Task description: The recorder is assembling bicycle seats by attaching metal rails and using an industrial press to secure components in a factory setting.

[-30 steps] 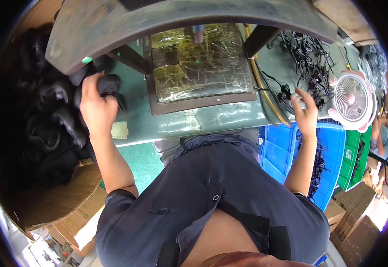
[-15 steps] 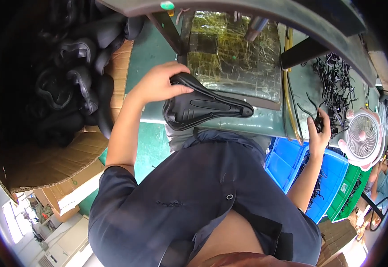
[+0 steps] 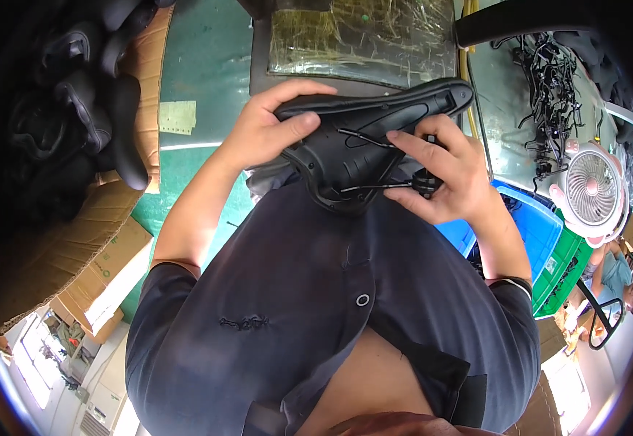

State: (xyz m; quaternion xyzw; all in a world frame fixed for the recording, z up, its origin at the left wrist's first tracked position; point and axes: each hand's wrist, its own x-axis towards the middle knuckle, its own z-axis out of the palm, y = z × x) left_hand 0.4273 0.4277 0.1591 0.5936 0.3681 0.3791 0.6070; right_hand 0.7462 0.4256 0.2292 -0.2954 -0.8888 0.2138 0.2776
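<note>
Green counter (image 3: 207, 65) lies far; the saddle (image 3: 364, 142), lifted from the left pile a second ago, now sits upside down over the lap, left hand (image 3: 269, 131) gripping it, right hand (image 3: 444, 171) pinching a clamp (image 3: 425, 182) onto its rails.

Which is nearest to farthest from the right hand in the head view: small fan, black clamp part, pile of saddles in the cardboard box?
1. Black clamp part: held in the right hand, against the rails of the upturned saddle.
2. Small fan: off to the right, past the blue bin.
3. Pile of saddles: far left, in the cardboard box.
</note>
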